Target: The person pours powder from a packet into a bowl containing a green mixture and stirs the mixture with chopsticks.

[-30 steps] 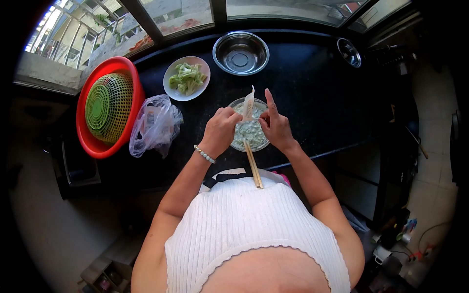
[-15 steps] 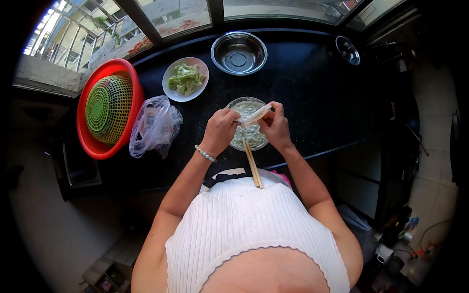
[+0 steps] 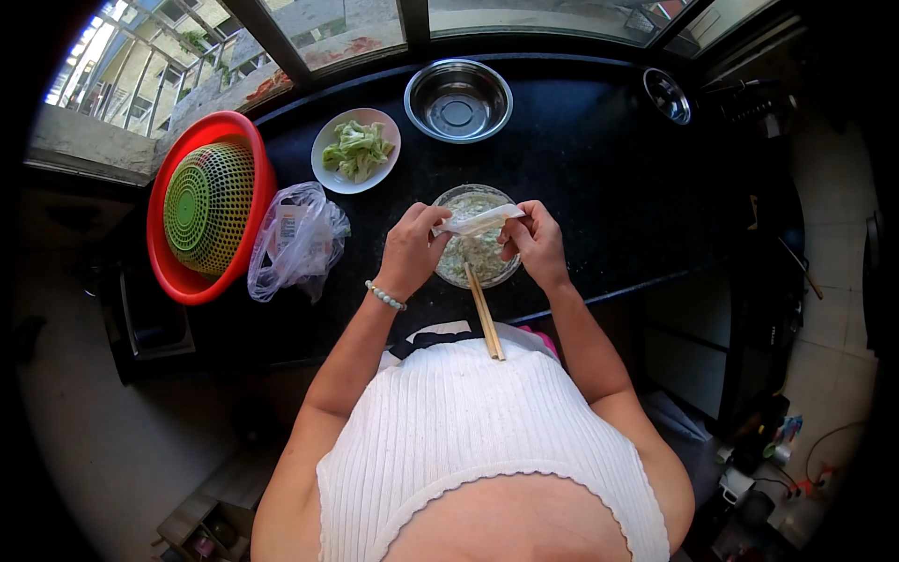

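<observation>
A small white packet (image 3: 482,222) is stretched level between my two hands, above a clear bowl (image 3: 513,273) of pale green-and-white chopped mixture (image 3: 480,253). My left hand (image 3: 409,251) pinches the packet's left end, and a beaded bracelet circles that wrist. At the right end, my right hand (image 3: 540,245) grips the packet between closed fingers. Wooden chopsticks (image 3: 486,318) stand with their tips in the mixture and lean over the bowl's near edge toward my white top. The packet and my fingers hide part of the bowl.
A white plate (image 3: 325,178) of leafy greens and a steel bowl (image 3: 459,112) stand at the back. On the left are a red basin (image 3: 161,258) with a green colander (image 3: 201,206) and a clear plastic bag (image 3: 298,242). A round metal object (image 3: 667,96) is at the back right.
The packet has turned from upright to nearly level and now spans both hands. My right index finger, raised before, has come down onto it. My left hand has shifted slightly left.
</observation>
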Motion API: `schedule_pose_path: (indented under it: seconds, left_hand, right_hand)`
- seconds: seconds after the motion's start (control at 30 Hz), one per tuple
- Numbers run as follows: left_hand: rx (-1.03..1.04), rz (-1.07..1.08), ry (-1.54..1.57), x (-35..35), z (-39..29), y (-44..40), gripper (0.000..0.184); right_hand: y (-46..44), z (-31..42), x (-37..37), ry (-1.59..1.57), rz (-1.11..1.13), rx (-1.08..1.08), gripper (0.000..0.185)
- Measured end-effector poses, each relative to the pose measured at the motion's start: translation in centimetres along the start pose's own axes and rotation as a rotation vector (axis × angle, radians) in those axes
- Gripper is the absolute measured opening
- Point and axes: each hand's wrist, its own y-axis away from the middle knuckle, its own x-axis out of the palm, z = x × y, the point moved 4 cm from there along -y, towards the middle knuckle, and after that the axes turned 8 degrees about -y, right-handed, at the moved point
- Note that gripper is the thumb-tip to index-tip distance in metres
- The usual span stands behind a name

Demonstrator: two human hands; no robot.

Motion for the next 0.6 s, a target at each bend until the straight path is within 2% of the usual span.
schedule_pose_path:
  seconds: [0.33, 0.5, 0.6]
  left_hand:
    - [0.01, -0.064, 0.023, -1.0, -1.0, -0.3, 0.014]
    - [0.057, -0.048, -0.008, -0.7, -0.9, -0.4, 0.014]
    - [0.136, -0.12, -0.037, -1.1, -1.7, -0.7, 0.015]
  right_hand:
    - [-0.1, 0.3, -0.3, -0.13, -0.012, -0.03, 0.009]
    - [0.2, 1.0, -0.2, -0.114, 0.003, -0.047, 0.009]
    - [0.1, 1.1, 0.0, -0.147, 0.013, -0.033, 0.01]
